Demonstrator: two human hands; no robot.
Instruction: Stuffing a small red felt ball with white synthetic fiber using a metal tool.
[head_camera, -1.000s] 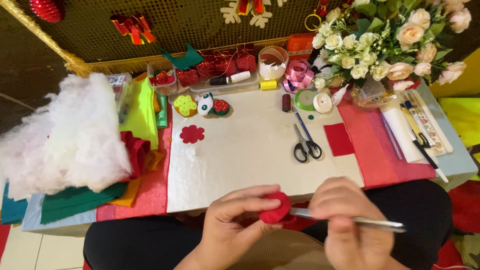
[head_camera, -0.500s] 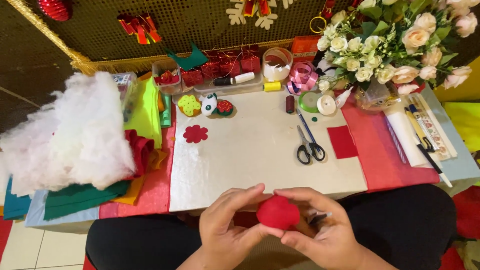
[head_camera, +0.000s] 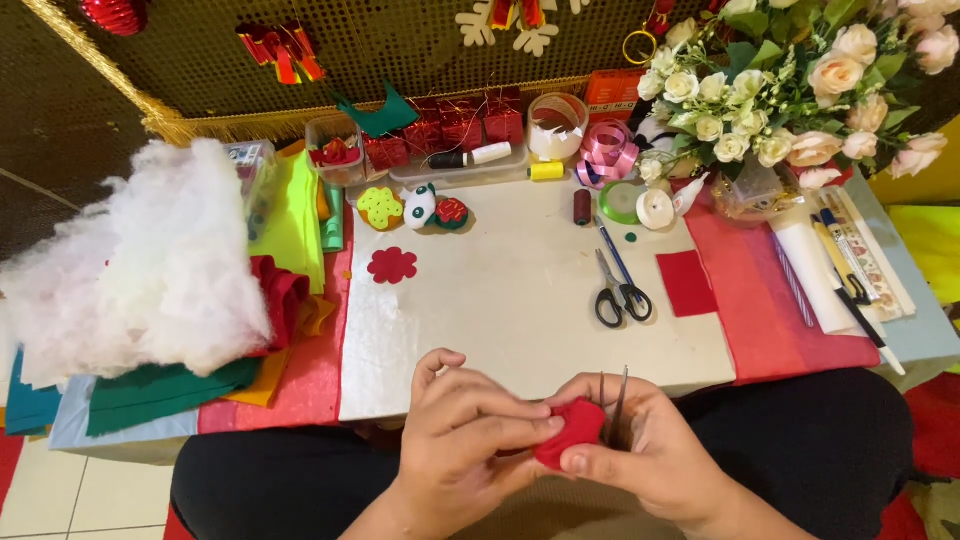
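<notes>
Two hands meet just below the near edge of the white board (head_camera: 520, 300): the left hand (head_camera: 465, 435) and right hand (head_camera: 650, 455) pinch a small red felt piece (head_camera: 570, 432), fingers closed on it, tweezers (head_camera: 612, 400) alongside. It looks soft, light and floppy; best gripped by its edges.

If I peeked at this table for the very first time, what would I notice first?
Probably the big fluffy heap of white stuffing on the table's left side, and the bunch of cream and pink flowers at the far right corner. Then, right at the near edge, the left hand and right hand pinching a small red felt piece together, with metal tweezers sticking up from the right hand.
</notes>
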